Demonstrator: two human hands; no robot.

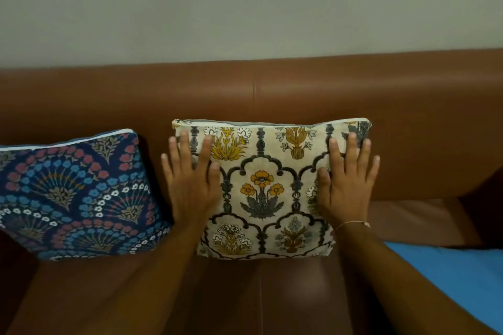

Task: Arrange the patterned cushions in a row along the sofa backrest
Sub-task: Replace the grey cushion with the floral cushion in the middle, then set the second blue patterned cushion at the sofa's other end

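Head view looks down on a brown leather sofa [272, 294] against a pale wall [245, 3], with a bright blue cloth [462, 275] lying on the seat at my right. My left hand [190, 185] and right hand [345, 187] are both laid flat, fingers spread and straight, gripping nothing, each pressing a side of the cream floral cushion [261, 193]. It leans upright against the backrest [272, 95], printed with grey arches and yellow flowers. Just beside it on my left leans a navy fan-patterned cushion [73, 198], apart from my hands.
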